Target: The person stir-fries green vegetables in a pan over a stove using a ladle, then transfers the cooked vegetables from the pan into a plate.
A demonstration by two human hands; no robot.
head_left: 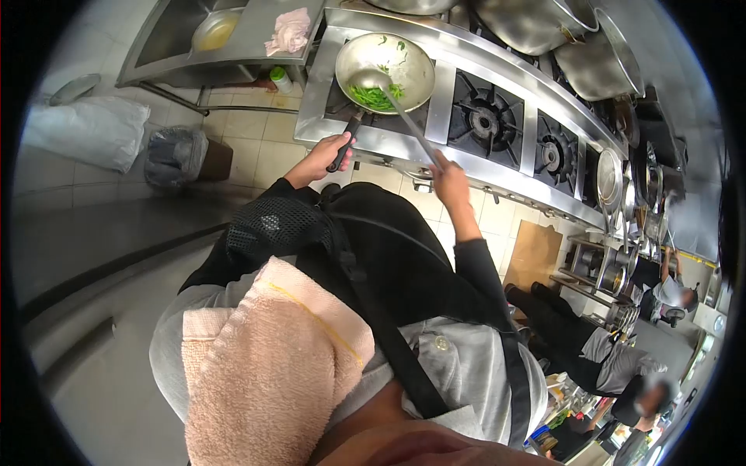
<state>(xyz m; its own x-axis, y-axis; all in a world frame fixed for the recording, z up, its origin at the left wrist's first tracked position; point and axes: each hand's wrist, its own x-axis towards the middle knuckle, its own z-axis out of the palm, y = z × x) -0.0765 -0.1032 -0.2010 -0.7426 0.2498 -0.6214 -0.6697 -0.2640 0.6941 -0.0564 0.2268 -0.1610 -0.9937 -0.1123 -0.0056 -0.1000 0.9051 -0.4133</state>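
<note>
- Wok (420, 71): likely heavy; left hand (334, 154) grips its dark handle (354, 126), the sensible hold
- Ladle (413, 126): seems stiff; right hand (451, 184) clasps its upper end
- Greens (371, 98): probably soft

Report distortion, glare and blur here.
Head view: wide-angle distortion bows the stainless-steel gas stove, and the corners are black; head view: highlights streak the large silvery metal pots; head view: blur masks the head of the nearer grey-shirted co-worker.
</note>
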